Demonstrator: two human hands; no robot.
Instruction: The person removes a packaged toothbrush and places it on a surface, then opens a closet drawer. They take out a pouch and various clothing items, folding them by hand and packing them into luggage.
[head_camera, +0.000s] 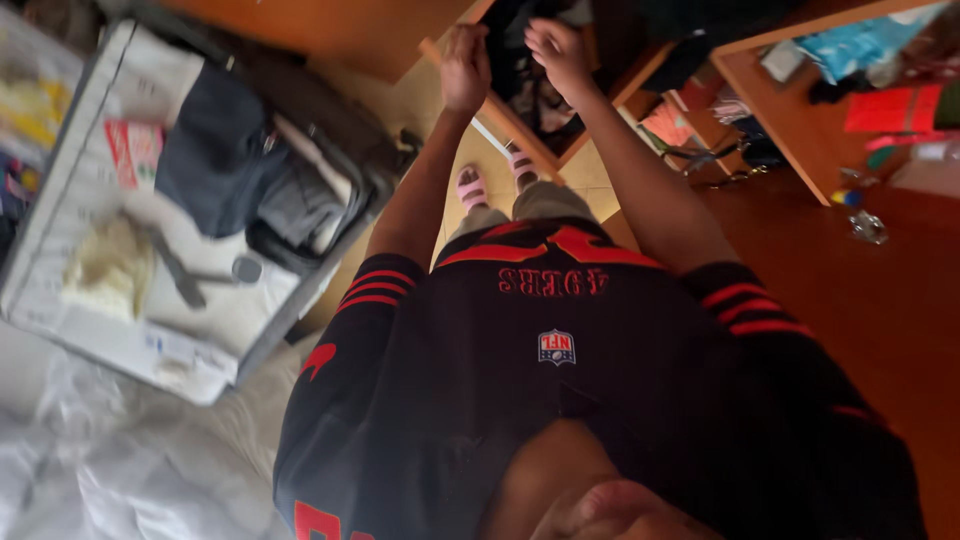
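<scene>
— Where are the hands?

— Top centre of the frame, both raised to an open wooden drawer (520, 125). The left hand (466, 68) is curled into a fist at the drawer's front edge; the right hand (556, 52) sits just beside it, fingers bent down into the dark clothing (520, 40) piled inside. They are near each other but apart.

— Holding anything?

— I cannot tell. The clothes are a black blur, and whether either hand has a real grip on the fabric does not show.

— And around them?

— An open suitcase (60, 200) fills the upper left, with folded dark garments (215, 150) in it. Pink sandals (472, 188) show below the drawer. A cluttered wooden desk (800, 130) runs off the upper right, its top cut by the frame. The person's black and red jersey (560, 380) blocks the lower middle, hiding the floor there.
</scene>
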